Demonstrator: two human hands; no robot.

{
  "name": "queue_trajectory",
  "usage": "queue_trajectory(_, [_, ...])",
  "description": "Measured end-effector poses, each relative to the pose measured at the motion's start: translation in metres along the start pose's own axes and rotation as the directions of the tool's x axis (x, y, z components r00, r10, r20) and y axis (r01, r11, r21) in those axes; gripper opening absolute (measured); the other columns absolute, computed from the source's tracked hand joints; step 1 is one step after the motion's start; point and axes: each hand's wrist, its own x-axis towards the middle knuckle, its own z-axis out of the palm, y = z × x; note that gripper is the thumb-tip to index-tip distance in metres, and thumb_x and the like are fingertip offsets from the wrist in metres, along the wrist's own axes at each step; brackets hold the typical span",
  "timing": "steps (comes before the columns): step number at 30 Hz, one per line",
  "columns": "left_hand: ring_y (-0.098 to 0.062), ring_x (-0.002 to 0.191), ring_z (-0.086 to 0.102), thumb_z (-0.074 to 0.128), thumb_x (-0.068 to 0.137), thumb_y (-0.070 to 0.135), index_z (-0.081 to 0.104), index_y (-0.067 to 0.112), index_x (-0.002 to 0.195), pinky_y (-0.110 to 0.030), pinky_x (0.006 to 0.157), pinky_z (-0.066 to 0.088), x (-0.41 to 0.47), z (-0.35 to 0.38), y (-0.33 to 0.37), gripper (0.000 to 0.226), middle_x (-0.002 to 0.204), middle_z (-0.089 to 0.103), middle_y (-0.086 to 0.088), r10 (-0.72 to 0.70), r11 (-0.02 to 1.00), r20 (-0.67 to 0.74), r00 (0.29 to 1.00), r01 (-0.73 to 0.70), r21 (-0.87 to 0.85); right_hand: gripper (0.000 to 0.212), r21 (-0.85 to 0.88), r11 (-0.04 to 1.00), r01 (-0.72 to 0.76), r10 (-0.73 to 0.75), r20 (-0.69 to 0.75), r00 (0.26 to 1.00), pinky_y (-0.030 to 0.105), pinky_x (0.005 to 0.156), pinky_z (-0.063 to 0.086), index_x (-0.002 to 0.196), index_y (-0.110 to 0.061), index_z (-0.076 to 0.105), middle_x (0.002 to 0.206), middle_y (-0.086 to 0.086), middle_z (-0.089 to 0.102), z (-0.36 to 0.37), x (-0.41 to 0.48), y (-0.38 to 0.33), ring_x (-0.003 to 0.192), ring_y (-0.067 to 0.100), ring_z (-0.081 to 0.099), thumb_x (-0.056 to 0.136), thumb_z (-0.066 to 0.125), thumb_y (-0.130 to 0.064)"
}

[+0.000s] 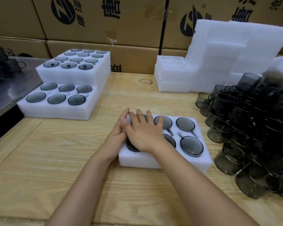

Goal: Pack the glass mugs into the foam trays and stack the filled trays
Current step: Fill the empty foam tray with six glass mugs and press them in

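**Mugs pressed home in tray**

Both hands lay flat, gripping nothing. The right hand [144, 134] spread over the left mugs [185, 124] in the tray [137, 159] on the surface, likely seating them; the left hand [119, 128] steadied its side. Six pockets: four mugs clear, two half-hidden. Loose mugs [252, 128] were heaped right, uncountable. Beyond, a filled tray [55, 110] showed six, the stack [73, 74] twelve.

L hand [119, 129], R hand [144, 132], fingers straight, at foam tray [137, 160] of mugs [185, 123]
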Motion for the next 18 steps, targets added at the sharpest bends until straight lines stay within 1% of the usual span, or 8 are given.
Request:
queue_trajectory(2, [0.002,0.137,0.03,0.038,0.1,0.003,0.025,0.027,0.146,-0.02,0.112,0.029,-0.001,0.003,0.007,0.054,0.153,0.03,0.009,0.021,0.999,-0.078,0.997,-0.018,0.033,0.073,0.175,0.985,0.001,-0.002,0.01,1.0,0.054,0.11,-0.013,0.15,-0.033,0.008,0.159,-0.01,0.003,-0.004,0.0,0.002,0.145,0.017,-0.012,0.087,-0.001,-0.067])
queue_trajectory(4, [-0.004,0.142,0.026,0.038,0.102,0.019,0.032,0.02,0.148,-0.03,0.119,0.019,0.0,0.006,0.012,0.047,0.153,0.032,0.006,0.118,0.964,-0.165,0.979,-0.073,0.254,0.072,0.327,0.945,-0.003,0.006,-0.007,1.0,0.048,0.111,-0.015,0.15,-0.032,0.009,0.157,-0.016,0.01,-0.007,0.0,0.003,0.145,0.011,-0.008,0.087,-0.001,-0.067])
queue_trajectory(6, [0.0,0.144,0.016,0.026,0.099,0.032,0.029,0.021,0.15,-0.03,0.119,0.005,-0.001,0.013,0.017,0.052,0.156,0.025,0.011,0.208,0.859,-0.103,0.973,-0.131,0.495,0.069,0.473,0.881,-0.012,0.027,-0.025,0.999,0.04,0.111,-0.017,0.149,-0.033,0.012,0.155,-0.019,0.015,-0.01,-0.002,0.005,0.145,0.007,-0.005,0.089,0.0,-0.065])
queue_trajectory(9, [-0.005,0.147,0.007,0.016,0.103,0.026,0.02,0.029,0.152,-0.033,0.121,0.004,0.001,0.02,0.017,0.049,0.159,0.015,0.014,0.116,0.692,0.129,0.985,-0.173,0.701,0.061,0.676,0.736,-0.013,0.067,-0.054,0.996,0.028,0.109,-0.018,0.148,-0.035,0.019,0.154,-0.018,0.02,-0.017,-0.007,0.005,0.144,0.004,-0.004,0.094,0.006,-0.06])
queue_trajectory(12, [-0.008,0.148,-0.006,0.021,0.101,0.037,0.008,0.039,0.152,-0.045,0.118,0.015,0.001,0.02,0.017,0.052,0.16,0.0,0.018,-0.053,0.52,0.148,0.987,-0.1,0.848,0.055,0.726,0.687,0.034,0.063,-0.106,0.992,0.033,0.117,-0.007,0.143,-0.027,0.032,0.147,-0.01,0.031,-0.024,-0.016,0.005,0.146,0.013,0.0,0.097,0.019,-0.054])
queue_trajectory(13, [-0.008,0.147,-0.009,0.023,0.1,0.041,0.006,0.039,0.152,-0.048,0.116,0.017,0.0,0.019,0.018,0.054,0.16,-0.003,0.018,-0.087,0.491,0.119,0.989,-0.061,0.869,0.053,0.69,0.722,0.049,0.063,-0.136,0.989,0.039,0.118,-0.002,0.141,-0.026,0.035,0.145,-0.006,0.033,-0.026,-0.021,0.008,0.146,0.016,0.0,0.097,0.025,-0.054])
queue_trajectory(15, [-0.007,0.147,-0.01,0.025,0.099,0.045,0.009,0.036,0.152,-0.051,0.116,0.016,-0.002,0.023,0.02,0.056,0.161,-0.007,0.016,-0.117,0.459,0.071,0.991,-0.01,0.889,0.051,0.324,0.944,0.057,0.028,-0.25,0.968,0.044,0.116,-0.007,0.142,-0.028,0.035,0.153,-0.005,0.024,-0.029,-0.036,0.024,0.146,0.018,-0.005,0.097,0.03,-0.052])
queue_trajectory(18, [-0.011,0.148,-0.002,0.032,0.096,0.051,0.018,0.027,0.152,-0.044,0.118,0.016,-0.008,0.029,0.021,0.063,0.162,-0.002,0.009,-0.062,0.528,-0.101,0.993,0.118,0.841,0.042,-0.09,0.99,-0.107,0.058,-0.434,0.899,0.043,0.113,-0.005,0.134,-0.028,0.044,0.153,-0.005,0.029,-0.033,-0.064,0.063,0.143,0.017,0.017,0.097,0.031,-0.045])
